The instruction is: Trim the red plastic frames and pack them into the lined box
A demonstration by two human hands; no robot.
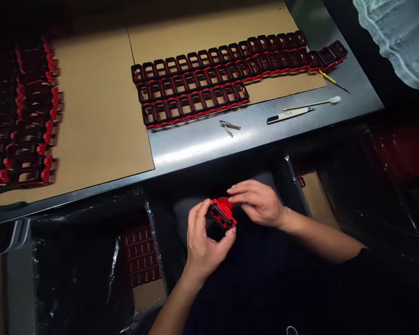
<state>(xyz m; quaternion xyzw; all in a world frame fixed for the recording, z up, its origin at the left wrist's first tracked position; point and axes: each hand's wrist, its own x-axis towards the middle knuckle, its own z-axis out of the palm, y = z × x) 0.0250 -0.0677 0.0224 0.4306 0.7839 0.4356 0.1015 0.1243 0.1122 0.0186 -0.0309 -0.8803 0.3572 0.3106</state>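
1. Nearest the camera, the left hand [204, 242] gripped a small red-and-black plastic housing [222, 216], held low over the lap, below the front edge of the bench [209, 139].
2. Its fingers [195, 216] curled closed round the housing's left side, with the thumb pressed up against its lower right corner.
3. The right hand [258, 202] lay just beside the housing, its fingers [239, 194] stretched nearly flat and touching the red top edge, gripping nothing.
4. The housing sat between the two hands, tilted, its black open face turned up toward the camera.
5. On the bench, three rows of black-and-red frames [209, 83] lay on a brown cardboard sheet [212, 28].
6. Near them on the bare metal lay small metal tweezers [229, 124], a white-handled knife [289, 115] and a cotton-tipped stick [314, 103].
7. A box of red parts [139, 253] stood lower left, lined in clear plastic.
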